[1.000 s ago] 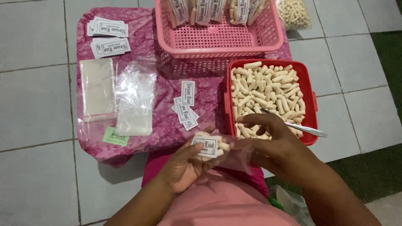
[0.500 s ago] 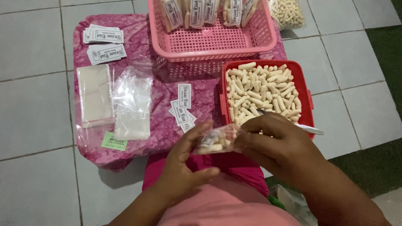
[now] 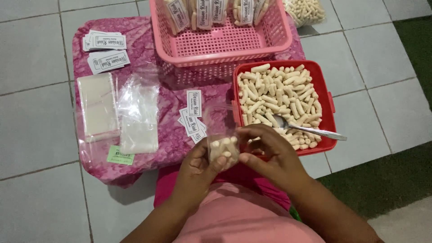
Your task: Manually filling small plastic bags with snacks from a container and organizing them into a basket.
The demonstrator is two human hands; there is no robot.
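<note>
A small clear plastic bag (image 3: 221, 148) with pale snack sticks in its bottom stands upright between my hands. My left hand (image 3: 198, 168) grips its lower part from the left, thumb across the front. My right hand (image 3: 265, 150) pinches it from the right side. Just beyond my right hand is a red tub (image 3: 326, 96) full of pale snack sticks (image 3: 274, 92), with a metal spoon (image 3: 310, 130) lying in it, handle pointing right. Several white paper labels (image 3: 193, 114) lie on the pink cloth (image 3: 144, 40) just above the bag.
A pink mesh basket (image 3: 225, 45) at the top holds labelled filled packets. Stacks of empty clear bags (image 3: 137, 112) and more labels (image 3: 105, 51) lie on the left of the cloth, with a green slip (image 3: 120, 155). A large bag of sticks (image 3: 306, 11) sits top right. Grey floor tiles surround.
The bag was lying sideways with its label facing up; it now stands upright, mouth up. Both hands shifted slightly left and closer together around it.
</note>
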